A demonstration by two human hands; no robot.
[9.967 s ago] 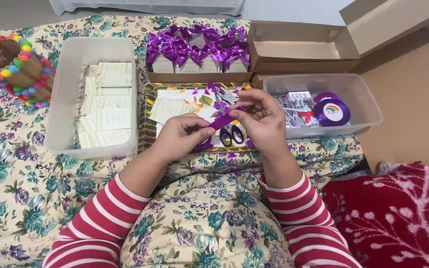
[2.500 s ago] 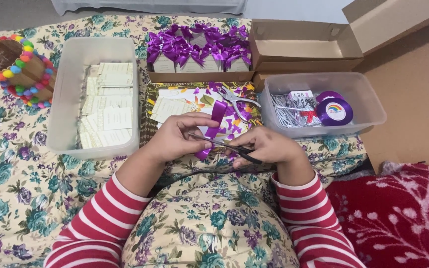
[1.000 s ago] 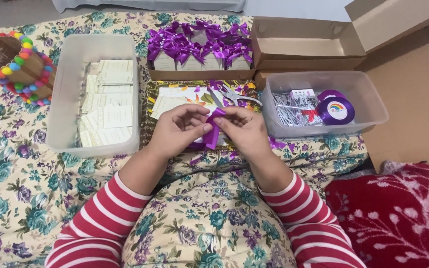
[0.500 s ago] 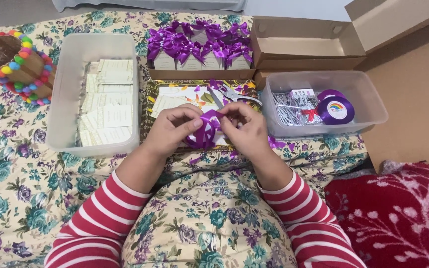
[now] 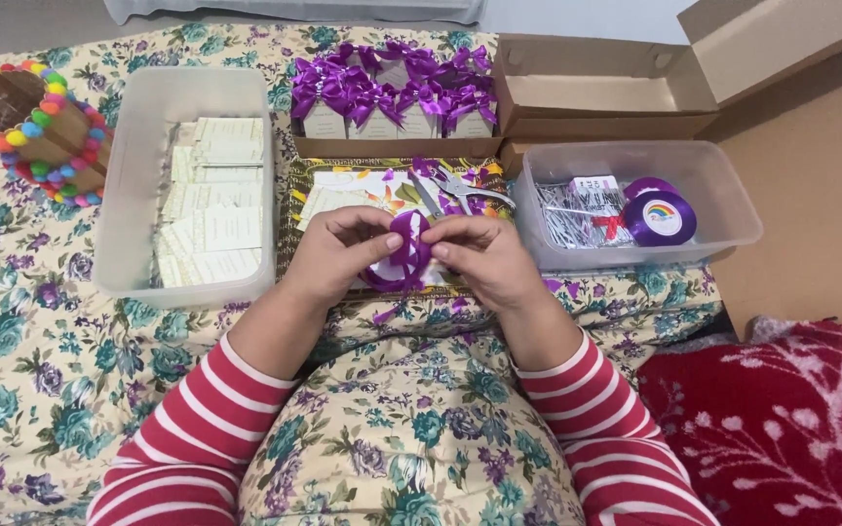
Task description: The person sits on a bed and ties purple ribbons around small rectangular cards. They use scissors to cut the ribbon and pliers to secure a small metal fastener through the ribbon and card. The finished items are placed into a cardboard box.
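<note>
My left hand (image 5: 338, 255) and right hand (image 5: 487, 261) together pinch a purple ribbon (image 5: 407, 251) loop, scissors (image 5: 460, 188) at twelve o'clock.

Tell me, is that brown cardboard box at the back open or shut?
Open. The cardboard box has its lid flap raised at the back right, and its bare brown inside shows.

Pompom basket (image 5: 36, 127), red cushion (image 5: 782, 419), cardboard box (image 5: 616, 88).
</note>
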